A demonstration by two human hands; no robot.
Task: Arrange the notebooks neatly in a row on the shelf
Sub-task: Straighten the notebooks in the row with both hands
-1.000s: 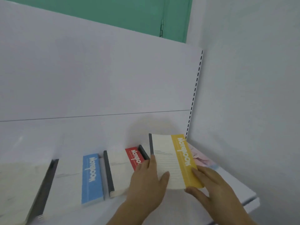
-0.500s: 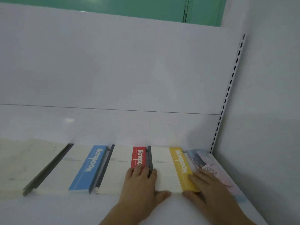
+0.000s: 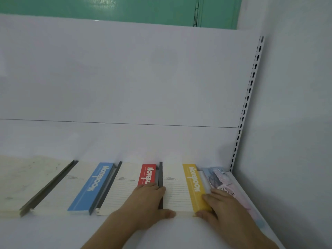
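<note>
While both hands bracket the yellow notebook (image 3: 181, 189), left hand (image 3: 147, 203) and right hand (image 3: 226, 211) fingers flat, gripping nothing: square its near edge with the red notebook (image 3: 129, 186) beside it.

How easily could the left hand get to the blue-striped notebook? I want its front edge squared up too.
Probably yes. The left hand rests on the red-striped notebook, right beside the blue-striped notebook, and only bare shelf lies in front between them.

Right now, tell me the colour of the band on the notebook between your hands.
Yellow band on a cream lined cover, seen in the head view.
</note>
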